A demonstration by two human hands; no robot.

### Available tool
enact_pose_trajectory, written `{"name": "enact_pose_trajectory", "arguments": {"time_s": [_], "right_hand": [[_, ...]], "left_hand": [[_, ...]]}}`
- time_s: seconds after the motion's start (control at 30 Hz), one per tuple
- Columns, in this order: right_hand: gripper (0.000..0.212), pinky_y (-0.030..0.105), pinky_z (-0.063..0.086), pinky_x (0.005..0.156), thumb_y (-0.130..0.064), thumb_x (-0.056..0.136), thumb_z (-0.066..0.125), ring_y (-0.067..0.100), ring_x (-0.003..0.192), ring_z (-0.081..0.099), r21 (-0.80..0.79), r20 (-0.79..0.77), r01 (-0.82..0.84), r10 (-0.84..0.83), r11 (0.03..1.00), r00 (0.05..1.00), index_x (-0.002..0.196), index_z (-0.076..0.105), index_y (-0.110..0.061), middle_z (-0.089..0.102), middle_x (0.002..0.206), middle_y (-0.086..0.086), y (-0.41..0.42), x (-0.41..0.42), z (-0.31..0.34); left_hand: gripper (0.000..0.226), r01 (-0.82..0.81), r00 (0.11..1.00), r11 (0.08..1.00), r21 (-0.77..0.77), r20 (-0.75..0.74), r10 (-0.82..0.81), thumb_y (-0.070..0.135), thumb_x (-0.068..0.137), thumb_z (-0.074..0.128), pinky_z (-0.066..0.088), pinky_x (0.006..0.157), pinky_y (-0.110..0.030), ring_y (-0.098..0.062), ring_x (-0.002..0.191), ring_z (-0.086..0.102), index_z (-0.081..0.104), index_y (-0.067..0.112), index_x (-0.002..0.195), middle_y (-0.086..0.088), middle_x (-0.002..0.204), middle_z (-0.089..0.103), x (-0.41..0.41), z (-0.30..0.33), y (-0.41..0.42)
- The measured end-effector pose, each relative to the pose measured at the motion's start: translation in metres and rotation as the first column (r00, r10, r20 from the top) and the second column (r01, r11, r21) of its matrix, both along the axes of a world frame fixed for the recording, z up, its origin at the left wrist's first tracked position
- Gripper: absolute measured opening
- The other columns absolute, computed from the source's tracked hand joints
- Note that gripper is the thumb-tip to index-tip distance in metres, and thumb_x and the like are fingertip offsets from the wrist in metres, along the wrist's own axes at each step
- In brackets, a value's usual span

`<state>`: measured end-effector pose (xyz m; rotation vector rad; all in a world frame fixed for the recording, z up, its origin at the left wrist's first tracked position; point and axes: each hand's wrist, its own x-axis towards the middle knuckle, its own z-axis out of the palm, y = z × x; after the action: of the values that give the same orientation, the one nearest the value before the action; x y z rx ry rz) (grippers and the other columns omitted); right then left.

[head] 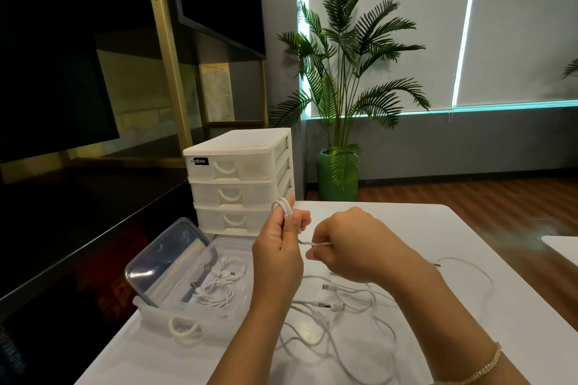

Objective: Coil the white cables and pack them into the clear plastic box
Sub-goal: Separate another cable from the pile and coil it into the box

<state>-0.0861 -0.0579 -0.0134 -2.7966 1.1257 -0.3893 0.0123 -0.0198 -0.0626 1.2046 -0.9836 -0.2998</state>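
1. The white cable [283, 208] we are working on is held up above the table, in front of the drawer unit: a small bundle of loops stands out of the top of our left hand [276, 255], and its free end runs across to our right hand [344, 247].
2. Our left hand grips the bundle, fingers and thumb curled round the loops. Our right hand pinches the tail [314, 243] between thumb and fingertips, and the short stretch between the hands looks drawn tight.
3. We judge this cable to be light, thin and limp. It bends readily yet will likely spring open if the loops are let go, so the hold belongs on the waist of the bundle, not on the plug.
4. The jacket looks smooth and may slip. A firm pinch near the bundle should keep the wrap snug.
5. Below our hands, loose cables [350, 316] lie tangled on the white table [438, 228], plugs showing. Lifting one by its plug end should free it more cleanly than pulling mid-length.
6. To our left, the clear plastic box [237, 262] sits open with coiled cables [219, 287] inside. Its lid [162, 262] leans upright at the box's left side.
7. Behind the box stands a white drawer unit [240, 178].
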Motion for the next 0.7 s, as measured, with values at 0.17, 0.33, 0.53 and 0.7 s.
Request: {"name": "enact_pose_trajectory", "arguments": {"time_s": [0.17, 0.33, 0.53, 0.7], "right_hand": [[0.020, 0.037, 0.053, 0.082, -0.036, 0.091, 0.053, 0.017, 0.083, 0.061, 0.024, 0.040, -0.038, 0.037, 0.999, 0.998, 0.097, 0.069, -0.026, 0.070, 0.091, -0.001, 0.003, -0.006, 0.007], [0.018, 0.034, 0.053, 0.085, -0.033, 0.087, 0.060, 0.013, 0.088, 0.061, 0.070, 0.078, -0.011, 0.006, 0.998, 0.997, 0.101, 0.069, -0.026, 0.069, 0.098, -0.005, 0.000, -0.015, 0.013], [0.014, 0.024, 0.051, 0.074, -0.036, 0.084, 0.064, 0.008, 0.081, 0.057, 0.005, 0.173, 0.004, -0.004, 1.000, 0.985, 0.093, 0.072, -0.028, 0.060, 0.087, -0.016, -0.006, -0.029, 0.023], [0.011, 0.009, 0.037, 0.063, -0.029, 0.085, 0.063, 0.004, 0.074, 0.048, -0.008, 0.306, -0.048, 0.048, 0.999, 0.951, 0.091, 0.071, -0.027, 0.044, 0.077, -0.018, -0.013, -0.032, 0.019]], "left_hand": [[0.028, -0.041, 0.960, 0.999, 0.032, 0.278, 0.031, 0.023, 0.098, 0.039, 0.041, 0.077, 0.000, 0.010, 0.097, 0.054, 0.058, 0.025, 0.118, 0.020, 0.111, 0.058, -0.003, -0.002, 0.002], [0.030, 0.022, 0.945, 0.992, 0.121, 0.321, -0.060, 0.025, 0.099, 0.036, 0.047, 0.074, -0.028, -0.013, 0.082, 0.055, 0.059, 0.006, 0.096, -0.001, 0.087, 0.060, -0.005, -0.006, 0.002], [0.033, 0.213, 0.945, 0.960, 0.182, 0.212, -0.250, 0.028, 0.099, 0.035, 0.036, 0.057, -0.013, -0.005, 0.061, 0.041, 0.052, 0.014, 0.074, 0.008, 0.062, 0.044, -0.005, -0.006, 0.004], [0.039, 0.405, 0.913, 0.908, 0.104, 0.012, -0.409, 0.042, 0.094, 0.041, 0.034, 0.054, -0.017, -0.008, 0.055, 0.035, 0.058, 0.014, 0.073, 0.008, 0.055, 0.042, -0.004, -0.001, 0.004]]}}
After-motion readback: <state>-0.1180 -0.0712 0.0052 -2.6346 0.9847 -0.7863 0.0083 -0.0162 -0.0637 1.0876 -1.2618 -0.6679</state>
